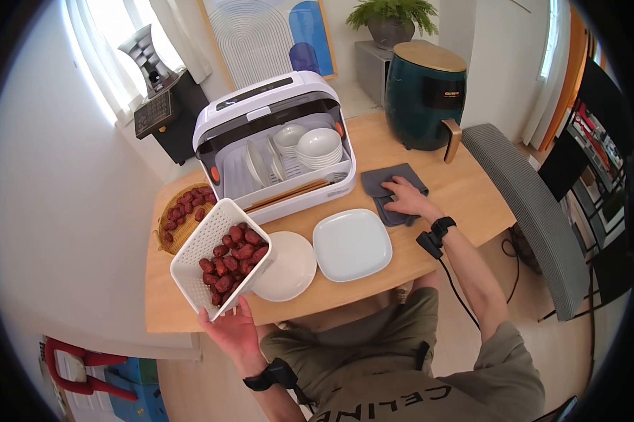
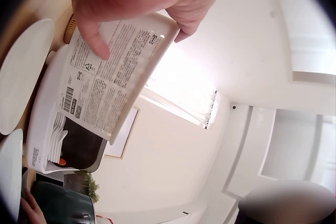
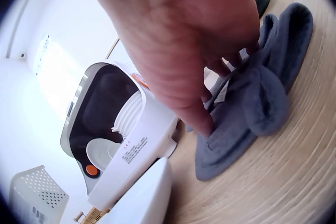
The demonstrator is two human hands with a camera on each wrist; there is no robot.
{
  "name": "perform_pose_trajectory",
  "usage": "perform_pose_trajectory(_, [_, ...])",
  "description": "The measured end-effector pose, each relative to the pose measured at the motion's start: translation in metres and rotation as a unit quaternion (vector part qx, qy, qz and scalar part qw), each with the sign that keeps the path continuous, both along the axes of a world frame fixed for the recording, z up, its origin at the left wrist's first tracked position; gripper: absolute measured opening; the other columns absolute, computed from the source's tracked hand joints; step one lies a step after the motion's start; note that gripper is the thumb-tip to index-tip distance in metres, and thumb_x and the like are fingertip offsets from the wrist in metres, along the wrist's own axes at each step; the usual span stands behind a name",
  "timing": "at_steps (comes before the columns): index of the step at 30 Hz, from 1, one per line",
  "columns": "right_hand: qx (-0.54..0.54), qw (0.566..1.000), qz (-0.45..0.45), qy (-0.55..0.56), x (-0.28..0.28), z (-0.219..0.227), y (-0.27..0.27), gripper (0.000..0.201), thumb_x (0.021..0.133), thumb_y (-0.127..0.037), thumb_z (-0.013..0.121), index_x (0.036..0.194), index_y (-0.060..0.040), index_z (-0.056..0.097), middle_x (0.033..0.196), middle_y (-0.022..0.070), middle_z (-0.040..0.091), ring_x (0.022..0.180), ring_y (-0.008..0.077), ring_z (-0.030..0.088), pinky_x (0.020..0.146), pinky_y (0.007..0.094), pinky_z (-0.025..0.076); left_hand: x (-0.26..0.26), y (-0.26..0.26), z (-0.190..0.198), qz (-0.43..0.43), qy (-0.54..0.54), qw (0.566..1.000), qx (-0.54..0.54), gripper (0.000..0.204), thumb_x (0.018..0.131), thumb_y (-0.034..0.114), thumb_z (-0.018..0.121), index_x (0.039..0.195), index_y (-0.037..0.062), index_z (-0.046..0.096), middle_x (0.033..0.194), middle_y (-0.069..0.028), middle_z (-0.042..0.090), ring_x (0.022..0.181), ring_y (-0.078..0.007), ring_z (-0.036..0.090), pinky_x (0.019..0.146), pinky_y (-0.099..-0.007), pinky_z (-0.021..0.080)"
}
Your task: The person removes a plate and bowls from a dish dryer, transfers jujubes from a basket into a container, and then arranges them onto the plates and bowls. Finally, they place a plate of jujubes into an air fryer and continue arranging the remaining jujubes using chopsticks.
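Note:
My left hand (image 1: 234,333) holds a white perforated basket (image 1: 202,243) by its lower end, the thumb lying over its printed label in the left wrist view. The basket is tilted, its open side showing several dark red dates (image 1: 234,257). It overlaps the left edge of a round white plate (image 1: 287,267). My right hand (image 1: 405,197) rests on a folded dark grey cloth (image 3: 231,137). Its thumb and fingertips touch the cloth, spread apart. Between the hands lies a square white plate (image 1: 352,245).
Behind the plates stands a white dish cabinet (image 1: 275,200), with bowls, plates and chopsticks inside. A wicker basket (image 1: 160,232) with more dates sits at the left. A dark green air fryer (image 1: 419,105) stands at the back right of the wooden table (image 1: 464,204).

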State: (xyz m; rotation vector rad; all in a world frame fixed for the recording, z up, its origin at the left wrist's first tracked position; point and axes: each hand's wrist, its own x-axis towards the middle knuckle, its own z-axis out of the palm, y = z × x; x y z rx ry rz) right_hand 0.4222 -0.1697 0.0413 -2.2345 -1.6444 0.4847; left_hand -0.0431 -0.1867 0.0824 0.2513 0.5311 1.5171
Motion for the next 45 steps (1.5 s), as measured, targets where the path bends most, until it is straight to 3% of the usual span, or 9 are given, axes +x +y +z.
perform_pose_trajectory(7, [0.060, 0.998, -0.006, -0.004, 0.012, -0.017, 0.012, 0.061, 0.079, -0.029, 0.068, 0.134, -0.0098, 0.053, 0.148, 0.0183, 0.037, 0.138, 0.0321, 0.034, 0.111, 0.0405, 0.032, -0.019, -0.009, 0.004, 0.024, -0.001, 1.000, 0.013, 0.057, 0.083, 0.037, 0.070, 0.129, 0.0091, 0.052, 0.131, -0.0061, 0.054, 0.117, -0.0197, 0.052, 0.093, -0.0392, 0.053])
perform_pose_trajectory(12, [0.225, 0.955, -0.116, 0.156, 0.017, -0.018, 0.022, 0.046, 0.084, -0.016, 0.062, 0.127, 0.0005, 0.055, 0.130, 0.0175, 0.055, 0.119, 0.0292, 0.054, 0.100, 0.0359, 0.043, -0.030, -0.010, 0.003, 0.010, 0.029, 0.999, 0.016, 0.056, 0.084, 0.037, 0.069, 0.129, 0.0084, 0.052, 0.131, -0.0080, 0.053, 0.116, -0.0203, 0.053, 0.090, -0.0378, 0.055])
perform_pose_trajectory(15, [0.261, 0.918, -0.096, 0.282, -0.007, -0.001, 0.021, 0.040, 0.088, -0.013, 0.059, 0.124, 0.0024, 0.056, 0.119, 0.0136, 0.061, 0.106, 0.0225, 0.061, 0.090, 0.0317, 0.048, -0.032, -0.006, 0.000, 0.014, 0.058, 0.998, -0.001, 0.056, 0.085, 0.038, 0.067, 0.130, 0.0086, 0.051, 0.131, -0.0088, 0.054, 0.113, -0.0218, 0.055, 0.088, -0.0364, 0.055])
perform_pose_trajectory(24, [0.084, 0.863, 0.094, 0.490, -0.146, 0.064, -0.009, 0.048, 0.093, -0.018, 0.059, 0.134, 0.0016, 0.046, 0.111, 0.0113, 0.061, 0.095, 0.0165, 0.062, 0.078, 0.0276, 0.052, -0.045, 0.004, -0.011, 0.032, 0.134, 0.990, 0.018, 0.060, 0.090, 0.038, 0.057, 0.139, 0.0082, 0.041, 0.134, -0.0110, 0.053, 0.117, -0.0250, 0.055, 0.095, -0.0393, 0.049])
perform_pose_trajectory(27, [0.045, 0.873, 0.185, 0.448, -0.180, 0.055, -0.003, 0.053, 0.094, -0.025, 0.060, 0.137, 0.0007, 0.043, 0.114, 0.0143, 0.061, 0.096, 0.0184, 0.063, 0.077, 0.0290, 0.052, -0.044, 0.009, -0.011, 0.027, 0.149, 0.988, 0.037, 0.061, 0.090, 0.036, 0.057, 0.142, 0.0094, 0.038, 0.139, -0.0114, 0.048, 0.121, -0.0246, 0.053, 0.098, -0.0402, 0.047])
perform_pose_trajectory(34, [-0.001, 0.887, 0.166, 0.431, -0.220, 0.038, 0.017, 0.054, 0.092, -0.028, 0.058, 0.137, -0.0016, 0.044, 0.124, 0.0200, 0.057, 0.101, 0.0260, 0.063, 0.082, 0.0355, 0.052, -0.025, 0.024, 0.000, 0.071, 0.294, 0.948, 0.096, 0.064, 0.088, 0.036, 0.060, 0.142, 0.0128, 0.036, 0.140, -0.0103, 0.046, 0.122, -0.0243, 0.052, 0.097, -0.0411, 0.048])
perform_pose_trajectory(39, [0.212, 0.905, 0.181, 0.322, -0.238, 0.022, 0.028, 0.043, 0.086, -0.016, 0.060, 0.127, -0.0045, 0.054, 0.126, 0.0173, 0.055, 0.111, 0.0292, 0.058, 0.090, 0.0368, 0.049, -0.016, 0.025, 0.004, 0.076, 0.315, 0.940, 0.109, 0.070, 0.087, 0.015, 0.057, 0.148, 0.0099, 0.024, 0.145, -0.0160, 0.036, 0.126, -0.0298, 0.047, 0.094, -0.0421, 0.052])
perform_pose_trajectory(42, [0.231, 0.901, 0.208, 0.304, -0.253, 0.035, 0.028, 0.042, 0.083, -0.015, 0.058, 0.121, 0.0008, 0.056, 0.120, 0.0211, 0.057, 0.112, 0.0362, 0.055, 0.097, 0.0423, 0.044, -0.012, 0.026, 0.000, 0.079, 0.320, 0.937, 0.116, 0.070, 0.087, 0.012, 0.057, 0.149, 0.0097, 0.023, 0.145, -0.0171, 0.034, 0.127, -0.0299, 0.046, 0.096, -0.0430, 0.051])
perform_pose_trajectory(45, [0.256, 0.894, 0.256, 0.264, -0.261, 0.029, 0.039, 0.039, 0.084, -0.011, 0.059, 0.122, -0.0034, 0.056, 0.125, 0.0163, 0.056, 0.115, 0.0301, 0.055, 0.096, 0.0403, 0.046, -0.007, 0.024, -0.001, 0.080, 0.325, 0.933, 0.129, 0.071, 0.088, 0.009, 0.056, 0.149, 0.0097, 0.021, 0.144, -0.0167, 0.035, 0.127, -0.0293, 0.045, 0.096, -0.0424, 0.051])
